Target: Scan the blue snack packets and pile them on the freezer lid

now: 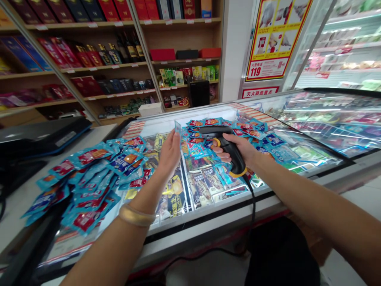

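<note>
My right hand (242,147) is wrapped round the handle of a black and yellow barcode scanner (236,158), its head pointing left. Opposite it, my left hand (170,151) holds up a small light-blue snack packet (177,127) by the fingers, seen nearly edge-on in front of the scanner head. Both hands are above the glass top of a chest freezer. A pile of blue and red snack packets (92,178) lies to the left, spreading over the counter edge. A second heap of similar packets (250,129) lies on the glass behind and beside the scanner.
The scanner's cable (253,204) hangs over the freezer's front edge (220,222). At the left, a dark flat device (44,133) sits on the counter. Shelves (104,67) with boxes and bottles line the back. A black stool-like shape (282,254) is below right.
</note>
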{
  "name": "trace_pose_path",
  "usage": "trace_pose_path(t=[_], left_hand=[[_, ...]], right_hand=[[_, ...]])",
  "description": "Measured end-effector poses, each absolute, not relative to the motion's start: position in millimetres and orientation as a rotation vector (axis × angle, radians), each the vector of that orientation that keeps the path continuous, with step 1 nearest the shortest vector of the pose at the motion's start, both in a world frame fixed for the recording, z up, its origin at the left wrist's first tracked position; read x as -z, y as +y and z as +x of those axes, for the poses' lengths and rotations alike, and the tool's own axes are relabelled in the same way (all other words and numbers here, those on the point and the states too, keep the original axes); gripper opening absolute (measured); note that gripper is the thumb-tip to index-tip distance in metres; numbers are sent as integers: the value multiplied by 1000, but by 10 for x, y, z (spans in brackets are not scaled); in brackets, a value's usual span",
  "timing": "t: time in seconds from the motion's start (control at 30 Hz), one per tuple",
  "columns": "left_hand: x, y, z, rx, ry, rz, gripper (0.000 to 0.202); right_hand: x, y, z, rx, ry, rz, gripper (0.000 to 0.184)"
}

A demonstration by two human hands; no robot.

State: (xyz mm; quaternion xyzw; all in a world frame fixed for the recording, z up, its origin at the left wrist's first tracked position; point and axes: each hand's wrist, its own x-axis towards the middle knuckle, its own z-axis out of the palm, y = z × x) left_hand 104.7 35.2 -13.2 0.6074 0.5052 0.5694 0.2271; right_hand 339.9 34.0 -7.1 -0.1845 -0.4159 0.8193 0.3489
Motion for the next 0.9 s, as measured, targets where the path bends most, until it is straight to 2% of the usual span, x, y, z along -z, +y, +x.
trace_pose_path(t=[0.13,0.23,0.33,0.47,0.63,0.73,0.9], left_hand=[[-63,258,339,-1423,1932,2061,51],[-78,71,-89,-1180,2407,2071,52],[38,-62,-345,-877,2625,2057,51],[187,-84,-471,-716,2648,2079,55],[138,-55,-387,-875,2628,2115,55],[68,-3,-156,-1003,2531,2211,53],[22,198,586,-983,2273,2304,51]], right_hand=[[-18,359,2947,-2205,-1077,-443,24],[-44,373,2603,-2283,-1063,-432,26],[-7,377,2338,-2345,-1026,-422,26],[91,370,2189,-2387,-1013,-457,25],[106,390,2298,-2373,-982,-458,24],[40,430,2476,-2313,-961,-423,24],[-72,510,2984,-2154,-947,-423,24]])
